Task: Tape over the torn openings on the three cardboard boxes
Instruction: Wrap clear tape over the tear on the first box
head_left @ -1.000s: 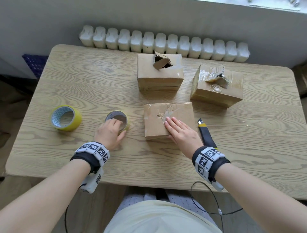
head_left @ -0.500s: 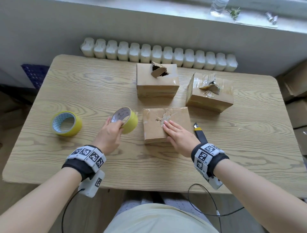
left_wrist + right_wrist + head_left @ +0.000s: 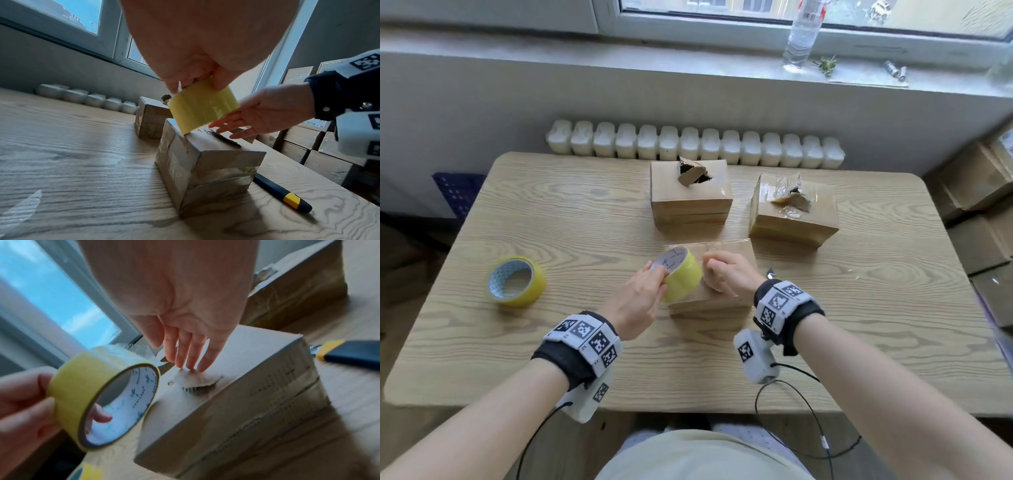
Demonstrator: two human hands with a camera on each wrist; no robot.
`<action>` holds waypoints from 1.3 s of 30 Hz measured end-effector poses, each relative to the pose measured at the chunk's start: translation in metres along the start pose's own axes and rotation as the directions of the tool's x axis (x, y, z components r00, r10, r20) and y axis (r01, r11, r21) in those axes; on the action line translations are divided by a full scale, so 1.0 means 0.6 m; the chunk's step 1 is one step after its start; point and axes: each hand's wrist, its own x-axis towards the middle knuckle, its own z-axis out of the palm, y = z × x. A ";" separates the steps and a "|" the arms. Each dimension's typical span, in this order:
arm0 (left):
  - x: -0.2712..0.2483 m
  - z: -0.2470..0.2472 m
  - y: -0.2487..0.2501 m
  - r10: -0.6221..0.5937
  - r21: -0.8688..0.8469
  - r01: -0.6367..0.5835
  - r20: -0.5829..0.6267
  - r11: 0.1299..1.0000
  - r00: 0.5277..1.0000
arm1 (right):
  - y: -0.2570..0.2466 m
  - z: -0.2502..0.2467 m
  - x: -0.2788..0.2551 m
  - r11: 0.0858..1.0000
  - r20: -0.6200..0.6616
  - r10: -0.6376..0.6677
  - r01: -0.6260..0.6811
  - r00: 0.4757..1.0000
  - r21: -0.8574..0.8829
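Three cardboard boxes stand on the wooden table [image 3: 551, 212]. The back box [image 3: 690, 202] and the right box [image 3: 794, 219] each have a torn flap sticking up. On top of the near box [image 3: 709, 306] [image 3: 205, 170] [image 3: 246, 386] is a torn flap [image 3: 195, 379]. My left hand [image 3: 640, 298] [image 3: 20, 402] grips a yellow tape roll [image 3: 683, 275] [image 3: 203, 107] [image 3: 82, 378], tilted just over the near box's left edge. The straight fingers of my right hand [image 3: 726, 274] [image 3: 267, 110] [image 3: 185, 313] touch the torn flap.
A second yellow tape roll [image 3: 517, 281] lies on the table's left side. A blue and yellow utility knife [image 3: 281, 193] [image 3: 353, 353] lies right of the near box. A radiator [image 3: 695, 144] runs behind the table and cartons [image 3: 976, 205] are stacked at the right.
My left hand has lifted the tape roll off the table and carried it right, up to the near box. My right hand has stayed on the box top. The view has tilted up.
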 end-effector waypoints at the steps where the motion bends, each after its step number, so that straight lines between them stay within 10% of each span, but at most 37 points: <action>1: -0.001 -0.001 0.001 0.007 0.006 -0.007 0.006 1.000 1.000 | -0.004 0.001 0.002 0.996 0.008 0.026 -0.027 1.000 0.085; 12: 0.003 -0.009 -0.022 0.138 0.016 -0.138 0.003 0.990 0.990 | 0.007 -0.010 0.007 0.995 -0.085 -0.018 0.026 0.996 0.100; 20: 0.024 -0.052 -0.033 0.032 0.105 -0.030 -0.015 0.994 0.999 | -0.005 -0.041 -0.010 0.966 -0.014 0.023 -0.019 1.000 0.257; 33: 0.053 -0.112 -0.108 -0.269 0.216 0.267 -0.019 0.939 0.963 | 0.041 -0.119 0.000 0.858 -0.327 0.178 0.016 0.928 0.514; 39: 0.058 -0.120 -0.119 -0.271 0.069 0.272 -0.029 0.960 0.962 | 0.048 -0.096 0.007 0.829 -0.182 0.160 -0.032 0.970 0.559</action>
